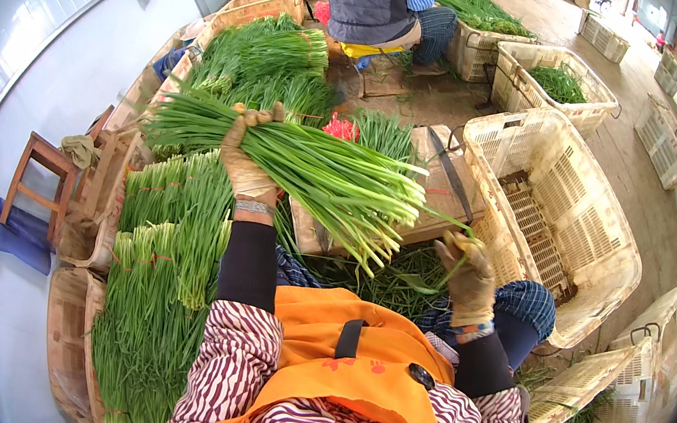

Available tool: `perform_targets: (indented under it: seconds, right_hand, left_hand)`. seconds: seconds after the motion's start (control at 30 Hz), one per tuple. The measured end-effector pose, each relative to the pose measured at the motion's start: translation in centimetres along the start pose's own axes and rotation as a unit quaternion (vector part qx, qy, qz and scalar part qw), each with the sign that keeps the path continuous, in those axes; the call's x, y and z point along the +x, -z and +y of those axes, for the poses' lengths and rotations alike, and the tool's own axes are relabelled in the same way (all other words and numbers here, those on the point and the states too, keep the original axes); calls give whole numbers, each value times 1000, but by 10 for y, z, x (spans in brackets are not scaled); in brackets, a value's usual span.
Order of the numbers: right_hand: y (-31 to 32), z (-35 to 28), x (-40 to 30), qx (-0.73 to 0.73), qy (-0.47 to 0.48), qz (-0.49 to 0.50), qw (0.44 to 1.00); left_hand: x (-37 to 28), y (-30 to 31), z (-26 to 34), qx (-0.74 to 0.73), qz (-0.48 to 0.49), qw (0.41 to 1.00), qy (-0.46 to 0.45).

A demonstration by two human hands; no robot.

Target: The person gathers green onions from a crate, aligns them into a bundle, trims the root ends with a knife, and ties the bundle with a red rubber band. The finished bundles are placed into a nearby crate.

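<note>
My left hand [249, 157], in a soiled thin glove, is closed around a large bunch of green garlic chives [311, 172], pale stem ends towards the right. Right of those ends, my gloved right hand [466, 272] pinches a few loose chive blades [449, 219]. Below the bunch, loose green trimmings [400, 278] lie at my lap. Tied chive bundles [158, 290] with red bands are stacked at the left. Behind the held bunch are a board with a dark strap [447, 175], more chives [382, 133] and red ties [342, 127].
An empty plastic crate [596, 228] stands at my right, another with greens [586, 389] lower right. Ahead, a person in a dark vest [368, 1] sits near crates of chives [476, 39]. A wooden stool [41, 176] stands left by the wall.
</note>
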State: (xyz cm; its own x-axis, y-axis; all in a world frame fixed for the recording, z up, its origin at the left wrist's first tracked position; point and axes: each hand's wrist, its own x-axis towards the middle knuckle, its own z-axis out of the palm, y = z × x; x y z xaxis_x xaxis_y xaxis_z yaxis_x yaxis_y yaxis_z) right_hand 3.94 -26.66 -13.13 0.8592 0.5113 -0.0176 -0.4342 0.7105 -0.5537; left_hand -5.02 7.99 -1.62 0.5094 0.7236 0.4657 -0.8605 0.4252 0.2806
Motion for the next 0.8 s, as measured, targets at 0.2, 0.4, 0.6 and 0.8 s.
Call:
perform_targets:
  seconds: [0.2, 0.4, 0.6, 0.8]
  right_hand:
    - [25, -3, -3, -425, -94, -68, 898]
    - [-45, 49, 18, -293, -14, -211, 932]
    - [-36, 53, 14, -60, -103, -135, 984]
    - [17, 2, 5, -18, -33, -126, 991]
  left_hand:
    - [7, 3, 11, -5, -27, 1000, -3]
    - [-8, -19, -28, -33, -60, 995, 74]
    - [-4, -10, -20, -16, -36, 998, 49]
    - [8, 9, 4, -9, -23, 1000, 1]
